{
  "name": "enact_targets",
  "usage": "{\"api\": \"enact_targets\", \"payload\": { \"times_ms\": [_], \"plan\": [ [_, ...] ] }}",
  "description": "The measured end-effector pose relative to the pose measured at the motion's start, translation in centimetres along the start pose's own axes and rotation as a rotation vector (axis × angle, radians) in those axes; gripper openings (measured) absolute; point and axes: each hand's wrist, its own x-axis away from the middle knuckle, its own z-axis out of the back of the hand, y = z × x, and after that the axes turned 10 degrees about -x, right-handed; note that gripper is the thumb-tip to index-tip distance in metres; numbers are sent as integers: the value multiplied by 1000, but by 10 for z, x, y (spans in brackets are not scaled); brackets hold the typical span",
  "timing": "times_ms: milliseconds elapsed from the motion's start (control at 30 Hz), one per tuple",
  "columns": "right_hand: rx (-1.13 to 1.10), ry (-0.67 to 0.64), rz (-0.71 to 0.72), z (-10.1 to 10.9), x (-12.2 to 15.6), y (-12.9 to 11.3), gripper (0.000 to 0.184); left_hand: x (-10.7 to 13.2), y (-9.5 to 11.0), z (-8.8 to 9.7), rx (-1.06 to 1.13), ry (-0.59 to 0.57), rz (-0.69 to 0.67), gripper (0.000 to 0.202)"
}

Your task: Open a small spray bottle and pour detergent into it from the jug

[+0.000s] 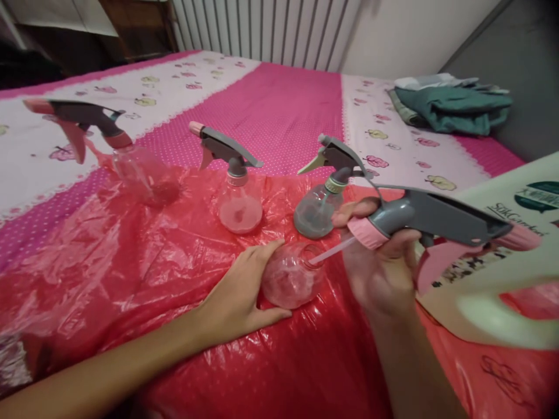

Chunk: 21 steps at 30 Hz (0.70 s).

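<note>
Clear plastic, the small round bottle lies tipped on its side on the red plastic sheet, near the middle of the scene, its open mouth turned to the right. The left hand cups it from the left, fingers spread narrowly around the rounded body, thumb over the top. Just right of it, the right hand is closed around the pink collar of a grey spray head, whose thin dip tube points into the bottle's mouth. At the near right stands a large pale jug with a handle. Farther off on the sheet stand three assembled spray bottles: one far left, one at centre and one just beyond the hands. Beneath lies a pink bedspread, with folded green cloth at far right.
</note>
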Motion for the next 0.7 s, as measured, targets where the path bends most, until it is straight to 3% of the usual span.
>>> {"api": "enact_targets", "payload": {
  "times_ms": [367,700],
  "plan": [
    [10,-152,-142,38,3,4,43,-13,-10,-21,44,1,36,96],
    [-46,-156,-156,37,21,33,40,-12,-11,-27,73,-18,71,93]
  ]
}}
